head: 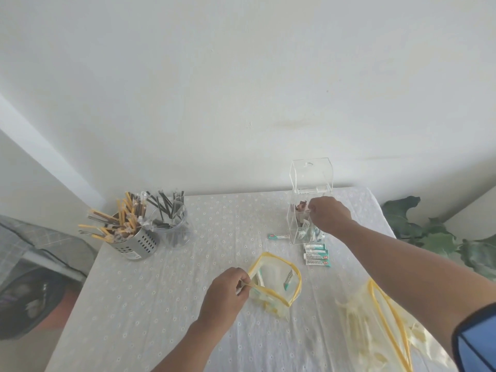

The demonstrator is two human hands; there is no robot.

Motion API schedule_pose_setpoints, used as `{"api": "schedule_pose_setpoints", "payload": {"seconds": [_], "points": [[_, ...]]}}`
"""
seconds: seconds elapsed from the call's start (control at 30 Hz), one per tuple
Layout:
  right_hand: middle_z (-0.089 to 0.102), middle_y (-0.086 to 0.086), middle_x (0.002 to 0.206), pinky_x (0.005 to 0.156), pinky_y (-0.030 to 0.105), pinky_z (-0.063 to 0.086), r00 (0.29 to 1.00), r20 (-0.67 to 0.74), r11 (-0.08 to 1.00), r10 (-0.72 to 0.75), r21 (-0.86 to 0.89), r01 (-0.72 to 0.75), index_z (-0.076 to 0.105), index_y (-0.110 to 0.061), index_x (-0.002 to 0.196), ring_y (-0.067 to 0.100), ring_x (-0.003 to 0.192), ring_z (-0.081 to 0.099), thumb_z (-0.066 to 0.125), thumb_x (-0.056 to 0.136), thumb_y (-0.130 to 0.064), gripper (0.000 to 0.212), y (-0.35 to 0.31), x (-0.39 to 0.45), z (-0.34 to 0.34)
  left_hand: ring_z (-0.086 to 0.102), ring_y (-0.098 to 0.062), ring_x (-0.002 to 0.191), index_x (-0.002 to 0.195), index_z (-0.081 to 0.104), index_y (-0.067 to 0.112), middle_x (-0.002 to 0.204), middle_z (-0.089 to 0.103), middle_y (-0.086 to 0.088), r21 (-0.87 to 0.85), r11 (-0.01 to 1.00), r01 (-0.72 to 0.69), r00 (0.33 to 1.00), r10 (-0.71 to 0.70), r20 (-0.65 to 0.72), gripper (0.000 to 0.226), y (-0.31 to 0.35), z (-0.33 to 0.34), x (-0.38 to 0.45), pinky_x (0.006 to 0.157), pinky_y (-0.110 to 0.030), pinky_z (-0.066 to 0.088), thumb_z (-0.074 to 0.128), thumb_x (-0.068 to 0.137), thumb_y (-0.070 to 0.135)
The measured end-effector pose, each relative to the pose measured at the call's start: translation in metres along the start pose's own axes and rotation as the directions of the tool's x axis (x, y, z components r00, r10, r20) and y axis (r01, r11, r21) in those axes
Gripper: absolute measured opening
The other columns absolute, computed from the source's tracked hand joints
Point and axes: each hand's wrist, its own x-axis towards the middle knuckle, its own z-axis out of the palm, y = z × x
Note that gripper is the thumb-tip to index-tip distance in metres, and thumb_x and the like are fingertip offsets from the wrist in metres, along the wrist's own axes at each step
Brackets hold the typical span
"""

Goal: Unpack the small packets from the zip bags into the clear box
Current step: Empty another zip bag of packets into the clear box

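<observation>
A clear box point(296, 225) with its lid point(311, 173) raised stands at the far right of the table, with several small packets inside. My right hand point(328, 214) is at the box's open top, fingers pinched; what it holds is hidden. A yellow-edged zip bag point(276, 283) stands open in the middle, a few packets still inside. My left hand point(228, 292) grips its rim on the left side. Two or three white-and-teal packets point(316, 255) lie just in front of the box, and one packet point(279, 236) lies to its left.
A second yellow-edged zip bag point(381, 326) lies flat at the near right. At the back left stand a perforated metal holder point(135, 242) of wrapped sticks and a clear cup point(171, 224) of dark ones. A plant point(429, 237) is beyond the right edge.
</observation>
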Motion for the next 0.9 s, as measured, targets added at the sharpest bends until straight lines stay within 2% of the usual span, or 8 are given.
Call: {"api": "schedule_pose_setpoints", "payload": {"seconds": [0.17, 0.3, 0.43, 0.5, 0.57, 0.67, 0.77, 0.9], "points": [[0.073, -0.002, 0.108, 0.078, 0.036, 0.053, 0.980, -0.106, 0.979, -0.165, 0.106, 0.177, 0.073, -0.025, 0.112, 0.027, 0.096, 0.068, 0.050, 0.099, -0.021, 0.027, -0.004, -0.025, 0.019, 0.061, -0.009, 0.076, 0.088, 0.067, 0.026, 0.081, 0.062, 0.013, -0.006, 1.000, 0.007, 1.000, -0.006, 0.014, 0.015, -0.008, 0.002, 0.000, 0.071, -0.027, 0.058, 0.077, 0.085, 0.016], [0.075, 0.004, 0.119, 0.091, 0.036, 0.055, 0.945, 0.080, 0.940, -0.317, 0.162, 0.301, 0.071, -0.019, 0.125, 0.026, 0.106, 0.070, 0.049, 0.101, -0.018, 0.032, -0.026, -0.033, 0.071, 0.061, -0.004, 0.078, 0.087, 0.066, 0.028, 0.081, 0.061, 0.018, 0.004, 1.000, 0.023, 0.999, -0.023, 0.040, 0.017, -0.014, 0.002, -0.010, 0.070, -0.022, 0.056, 0.077, 0.085, 0.015], [0.040, 0.011, 0.161, 0.110, 0.043, 0.046, 0.932, 0.294, 0.977, -0.210, 0.094, 0.191, 0.037, -0.020, 0.158, 0.033, 0.141, 0.048, 0.044, 0.101, -0.004, 0.059, -0.053, -0.013, 0.119, 0.063, -0.006, 0.081, 0.086, 0.065, 0.028, 0.085, 0.062, 0.018, 0.016, 0.997, 0.074, 0.995, -0.074, 0.061, 0.018, -0.026, -0.002, -0.029, 0.073, -0.025, 0.059, 0.076, 0.084, 0.014], [0.015, 0.012, 0.170, 0.102, 0.046, 0.050, 0.923, 0.351, 0.986, -0.156, -0.001, 0.167, 0.018, -0.018, 0.163, 0.039, 0.141, 0.047, 0.046, 0.097, 0.005, 0.076, -0.062, -0.006, 0.131, 0.064, -0.007, 0.082, 0.085, 0.064, 0.029, 0.086, 0.062, 0.018, 0.024, 0.996, 0.090, 0.994, -0.091, 0.062, 0.019, -0.034, -0.006, -0.037, 0.074, -0.026, 0.059, 0.075, 0.084, 0.014], [0.015, 0.012, 0.167, 0.086, 0.045, 0.054, 0.929, 0.348, 0.977, -0.123, -0.124, 0.175, 0.019, -0.016, 0.160, 0.040, 0.130, 0.057, 0.051, 0.093, 0.008, 0.079, -0.066, -0.004, 0.135, 0.063, -0.007, 0.083, 0.085, 0.063, 0.030, 0.087, 0.062, 0.019, 0.042, 0.994, 0.098, 0.993, -0.101, 0.062, 0.019, -0.039, -0.009, -0.043, 0.074, -0.026, 0.058, 0.074, 0.084, 0.015], [0.042, 0.011, 0.139, 0.070, 0.042, 0.046, 0.954, 0.263, 0.943, -0.144, -0.255, 0.213, 0.040, -0.014, 0.142, 0.034, 0.111, 0.065, 0.057, 0.090, 0.008, 0.058, -0.067, -0.015, 0.138, 0.063, -0.005, 0.084, 0.086, 0.064, 0.028, 0.088, 0.062, 0.018, 0.056, 0.994, 0.095, 0.994, -0.098, 0.053, 0.019, -0.043, -0.012, -0.047, 0.073, -0.024, 0.057, 0.074, 0.084, 0.012], [0.051, 0.007, 0.120, 0.072, 0.039, 0.045, 0.961, 0.226, 0.934, -0.162, -0.280, 0.223, 0.048, -0.018, 0.130, 0.030, 0.108, 0.064, 0.055, 0.091, 0.005, 0.046, -0.056, -0.036, 0.145, 0.063, -0.004, 0.084, 0.086, 0.064, 0.028, 0.088, 0.061, 0.019, 0.051, 0.996, 0.073, 0.994, -0.076, 0.072, 0.019, -0.042, -0.010, -0.044, 0.074, -0.023, 0.057, 0.074, 0.083, 0.012], [0.059, 0.005, 0.114, 0.076, 0.039, 0.049, 0.964, 0.232, 0.985, -0.129, -0.084, 0.152, 0.054, -0.022, 0.118, 0.031, 0.105, 0.064, 0.046, 0.100, -0.015, 0.021, -0.037, -0.069, 0.146, 0.059, 0.000, 0.082, 0.085, 0.064, 0.028, 0.086, 0.059, 0.020, 0.049, 0.999, 0.025, 0.995, -0.029, 0.091, 0.018, -0.034, -0.005, -0.029, 0.071, -0.026, 0.057, 0.074, 0.083, 0.014]]}}
